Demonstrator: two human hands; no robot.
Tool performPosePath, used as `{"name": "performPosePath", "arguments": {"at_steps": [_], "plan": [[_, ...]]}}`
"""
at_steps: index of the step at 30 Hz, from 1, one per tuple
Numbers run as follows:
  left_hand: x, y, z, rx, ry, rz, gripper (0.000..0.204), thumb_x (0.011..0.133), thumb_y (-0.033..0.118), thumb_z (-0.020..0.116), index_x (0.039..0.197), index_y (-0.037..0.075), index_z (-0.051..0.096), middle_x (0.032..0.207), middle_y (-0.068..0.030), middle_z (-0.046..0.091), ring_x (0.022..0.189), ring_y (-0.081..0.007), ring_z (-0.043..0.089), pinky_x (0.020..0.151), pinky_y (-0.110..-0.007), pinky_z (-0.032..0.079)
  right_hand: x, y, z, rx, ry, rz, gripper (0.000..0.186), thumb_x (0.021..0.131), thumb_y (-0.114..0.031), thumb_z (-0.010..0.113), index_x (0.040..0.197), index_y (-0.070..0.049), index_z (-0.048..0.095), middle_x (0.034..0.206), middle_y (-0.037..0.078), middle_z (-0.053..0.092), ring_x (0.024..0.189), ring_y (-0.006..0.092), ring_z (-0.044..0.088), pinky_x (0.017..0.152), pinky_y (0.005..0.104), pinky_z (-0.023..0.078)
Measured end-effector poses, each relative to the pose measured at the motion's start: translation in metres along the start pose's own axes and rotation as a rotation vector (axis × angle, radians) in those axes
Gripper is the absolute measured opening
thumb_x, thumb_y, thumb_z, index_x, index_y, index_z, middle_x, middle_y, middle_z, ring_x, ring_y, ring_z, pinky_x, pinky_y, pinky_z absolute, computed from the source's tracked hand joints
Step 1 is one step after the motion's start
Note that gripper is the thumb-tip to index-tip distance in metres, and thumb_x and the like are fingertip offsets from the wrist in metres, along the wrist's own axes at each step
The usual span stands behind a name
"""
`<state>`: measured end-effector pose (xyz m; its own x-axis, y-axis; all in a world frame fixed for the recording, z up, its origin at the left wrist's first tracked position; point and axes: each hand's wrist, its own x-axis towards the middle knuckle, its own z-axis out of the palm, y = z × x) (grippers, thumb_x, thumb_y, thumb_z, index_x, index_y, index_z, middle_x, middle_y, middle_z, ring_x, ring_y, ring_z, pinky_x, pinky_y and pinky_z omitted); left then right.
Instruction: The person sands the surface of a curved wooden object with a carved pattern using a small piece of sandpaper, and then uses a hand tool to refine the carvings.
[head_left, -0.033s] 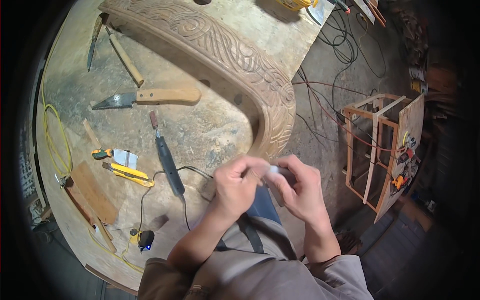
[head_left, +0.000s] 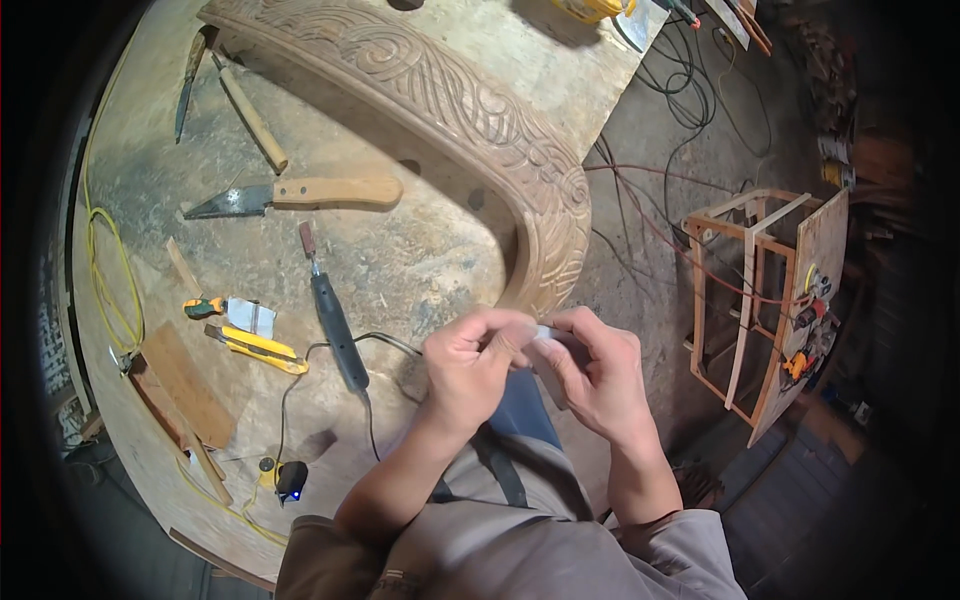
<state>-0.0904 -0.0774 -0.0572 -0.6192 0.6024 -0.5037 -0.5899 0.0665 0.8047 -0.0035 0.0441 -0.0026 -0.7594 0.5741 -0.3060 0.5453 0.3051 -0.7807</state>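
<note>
My left hand (head_left: 466,368) and my right hand (head_left: 602,378) meet in front of my body, near the rounded end of the carved wooden piece (head_left: 470,105). Fingers on both sides are pinched on a small whitish-grey sheet (head_left: 546,333), which looks folded. A grey-brown flat part of it shows under my right thumb; the rest is hidden by the fingers. To the left of my hands a dark rotary tool (head_left: 340,332) with a reddish-brown abrasive tip lies on the table, its cord running toward me.
The wooden table (head_left: 400,265) carries a wide-bladed knife (head_left: 335,192), a chisel-like tool (head_left: 250,112), a yellow utility knife (head_left: 258,348) and a green-orange screwdriver (head_left: 204,308). Yellow cord (head_left: 97,255) runs along the left edge. A wooden frame stand (head_left: 748,300) and cables are on the right.
My left hand has shifted very slightly left, and the whitish sheet between my fingers has changed its angle a little. The tools on the table have not moved.
</note>
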Motion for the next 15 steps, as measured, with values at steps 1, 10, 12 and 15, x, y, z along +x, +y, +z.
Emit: {"name": "performPosePath", "arguments": {"at_steps": [1,10,12,15], "plan": [[0.0,0.0,0.006,-0.141,0.088,-0.087,0.011,0.095,0.009,0.077,0.095,-0.001,0.071,0.079,-0.002,0.068,0.065,-0.005,0.058,0.056,-0.021,0.046,0.002,-0.001,0.001,-0.035,0.02,-0.048,0.015,0.087,-0.005,0.078,0.097,-0.001,0.068,0.079,0.018,0.069,0.064,0.034,0.068,0.058,0.0352,0.053],[0.018,-0.006,-0.006,-0.18,-0.03,-0.127,0.022,0.097,0.019,0.078,0.095,-0.001,0.069,0.074,0.0078,0.062,0.066,-0.0002,0.05,0.059,-0.017,0.04,0.03,0.002,-0.001,-0.002,0.002,0.126,0.018,0.085,-0.014,0.078,0.089,0.002,0.07,0.068,0.015,0.067,0.06,0.0157,0.066,0.058,0.033,0.052],[0.021,-0.019,-0.005,-0.043,0.023,0.012,0.028,0.09,0.019,0.082,0.104,-0.001,0.067,0.086,0.0002,0.065,0.071,-0.0084,0.058,0.064,-0.024,0.047,0.053,0.008,0.005,-0.135,0.254,0.148,0.021,0.085,-0.018,0.08,0.088,0.001,0.072,0.067,0.017,0.067,0.056,0.0258,0.067,0.058,0.0361,0.052],[0.012,-0.03,-0.004,0.756,0.139,0.395,0.044,0.075,0.011,0.08,0.115,0.001,0.064,0.112,-0.0195,0.058,0.102,-0.0388,0.06,0.087,-0.048,0.052,0.071,0.021,0.013,-0.313,0.394,0.1,0.022,0.085,-0.021,0.081,0.088,-0.001,0.071,0.069,0.018,0.068,0.06,0.0333,0.069,0.058,0.0391,0.053]]}}
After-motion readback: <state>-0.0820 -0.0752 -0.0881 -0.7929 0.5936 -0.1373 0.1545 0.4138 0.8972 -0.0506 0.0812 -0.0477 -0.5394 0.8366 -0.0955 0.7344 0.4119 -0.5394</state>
